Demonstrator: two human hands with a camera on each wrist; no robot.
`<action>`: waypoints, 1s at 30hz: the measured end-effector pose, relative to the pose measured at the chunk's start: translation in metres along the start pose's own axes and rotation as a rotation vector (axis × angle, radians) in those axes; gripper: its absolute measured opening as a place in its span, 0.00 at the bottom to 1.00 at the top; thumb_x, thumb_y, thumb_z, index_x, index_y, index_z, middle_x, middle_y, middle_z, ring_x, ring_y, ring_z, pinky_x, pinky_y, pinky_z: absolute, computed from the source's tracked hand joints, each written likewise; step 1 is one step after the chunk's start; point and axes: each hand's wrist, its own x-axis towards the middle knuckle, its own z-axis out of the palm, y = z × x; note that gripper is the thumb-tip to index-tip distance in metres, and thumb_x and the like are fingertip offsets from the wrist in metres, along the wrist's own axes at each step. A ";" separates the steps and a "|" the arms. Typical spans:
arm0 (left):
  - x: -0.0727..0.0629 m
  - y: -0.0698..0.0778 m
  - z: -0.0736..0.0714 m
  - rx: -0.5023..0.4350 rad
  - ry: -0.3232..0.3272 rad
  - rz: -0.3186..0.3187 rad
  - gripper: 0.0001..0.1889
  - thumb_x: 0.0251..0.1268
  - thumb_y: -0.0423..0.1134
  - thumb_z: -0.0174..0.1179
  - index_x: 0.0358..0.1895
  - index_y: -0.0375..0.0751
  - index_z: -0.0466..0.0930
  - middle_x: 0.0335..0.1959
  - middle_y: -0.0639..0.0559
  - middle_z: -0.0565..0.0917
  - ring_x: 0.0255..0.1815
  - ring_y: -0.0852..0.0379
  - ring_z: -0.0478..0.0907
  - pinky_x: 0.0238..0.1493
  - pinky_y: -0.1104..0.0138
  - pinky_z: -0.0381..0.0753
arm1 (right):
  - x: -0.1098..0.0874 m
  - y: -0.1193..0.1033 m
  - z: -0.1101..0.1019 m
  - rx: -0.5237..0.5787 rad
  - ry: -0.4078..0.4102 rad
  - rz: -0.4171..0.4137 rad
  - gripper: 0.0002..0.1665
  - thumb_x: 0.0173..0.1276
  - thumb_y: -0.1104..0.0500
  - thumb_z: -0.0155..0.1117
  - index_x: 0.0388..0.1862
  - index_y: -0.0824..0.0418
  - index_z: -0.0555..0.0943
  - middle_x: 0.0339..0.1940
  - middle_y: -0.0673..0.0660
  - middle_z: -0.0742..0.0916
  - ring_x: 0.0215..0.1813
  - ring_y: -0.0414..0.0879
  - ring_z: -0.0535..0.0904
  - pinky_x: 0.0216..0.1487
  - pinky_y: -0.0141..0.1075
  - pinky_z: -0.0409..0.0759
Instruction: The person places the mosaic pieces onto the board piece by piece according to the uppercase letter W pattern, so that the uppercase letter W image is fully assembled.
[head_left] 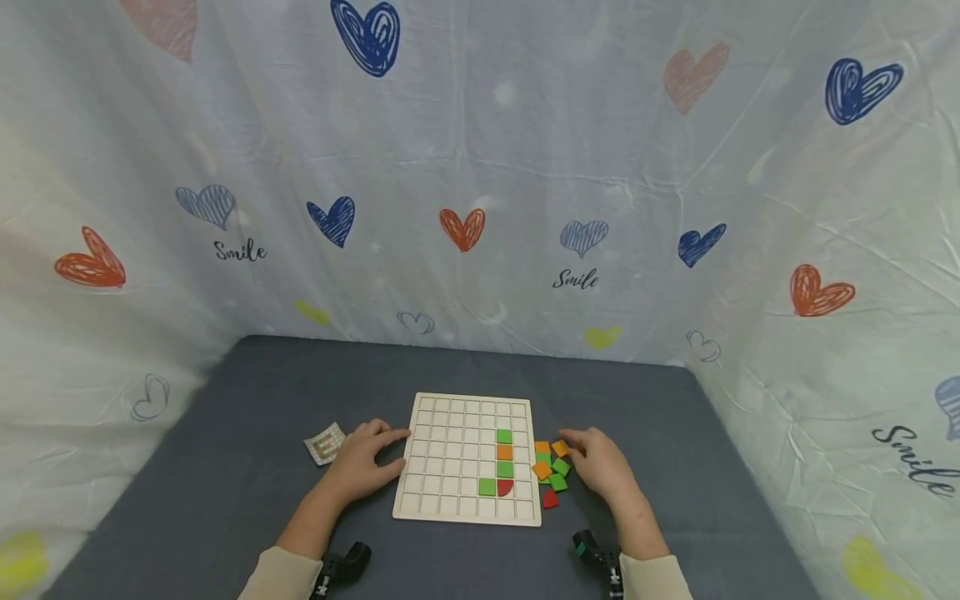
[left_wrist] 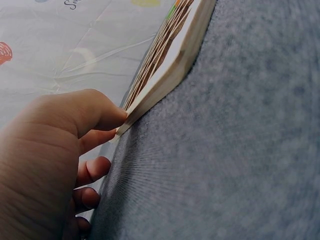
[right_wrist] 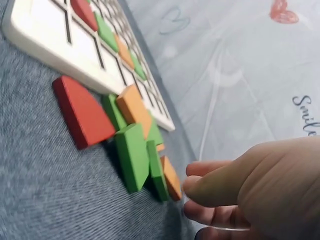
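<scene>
A pale wooden grid board (head_left: 450, 467) lies flat, with green, orange and red tiles in some squares of its right half. At its left edge rests my left hand (head_left: 363, 458), thumb and forefinger extended to the rim; the left wrist view shows the thumb (left_wrist: 102, 112) against the board's side. To the right of the board is a loose pile of green tiles (right_wrist: 132, 157) and orange tiles (right_wrist: 134, 107), with a red quarter-round tile (right_wrist: 82, 112) nearby. Beside the pile, my right hand (head_left: 600, 462) has its fingertips close to an orange tile (head_left: 560, 448), holding nothing.
A small printed pattern card (head_left: 326, 444) lies left of the board, just past my left hand. Dark grey cloth (head_left: 300, 375) covers the table. A white curtain (head_left: 510, 167) with printed hearts hangs behind and along both sides.
</scene>
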 end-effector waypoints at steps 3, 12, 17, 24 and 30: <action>0.000 0.000 0.000 -0.003 -0.001 0.000 0.23 0.64 0.44 0.70 0.62 0.47 0.85 0.43 0.55 0.75 0.39 0.57 0.67 0.44 0.53 0.70 | 0.001 0.003 0.004 -0.013 -0.006 0.011 0.19 0.70 0.66 0.68 0.59 0.62 0.87 0.38 0.55 0.82 0.35 0.47 0.75 0.38 0.46 0.76; 0.000 -0.001 0.000 -0.006 -0.004 0.010 0.23 0.64 0.44 0.70 0.62 0.47 0.85 0.43 0.56 0.75 0.39 0.57 0.67 0.44 0.54 0.69 | 0.002 0.008 0.009 -0.069 0.053 0.045 0.14 0.66 0.63 0.74 0.51 0.61 0.89 0.32 0.53 0.79 0.30 0.45 0.71 0.31 0.42 0.72; 0.000 -0.001 0.000 -0.007 -0.004 0.008 0.23 0.64 0.44 0.70 0.62 0.47 0.85 0.44 0.55 0.76 0.39 0.57 0.67 0.44 0.53 0.69 | 0.003 0.012 0.005 -0.079 0.060 0.070 0.13 0.66 0.61 0.74 0.48 0.64 0.88 0.31 0.52 0.77 0.30 0.45 0.71 0.32 0.42 0.72; -0.001 0.001 -0.001 -0.011 0.008 0.011 0.22 0.64 0.44 0.71 0.62 0.47 0.85 0.43 0.55 0.76 0.38 0.57 0.67 0.43 0.53 0.69 | 0.003 0.008 -0.010 -0.032 0.111 0.101 0.15 0.65 0.59 0.75 0.49 0.62 0.87 0.33 0.52 0.78 0.34 0.47 0.73 0.34 0.44 0.72; 0.000 0.001 -0.002 -0.011 -0.011 -0.002 0.22 0.65 0.45 0.70 0.62 0.48 0.85 0.44 0.55 0.76 0.39 0.57 0.67 0.44 0.53 0.70 | 0.000 -0.013 -0.016 0.001 0.150 0.082 0.16 0.64 0.57 0.76 0.49 0.59 0.88 0.31 0.50 0.76 0.31 0.46 0.71 0.31 0.41 0.67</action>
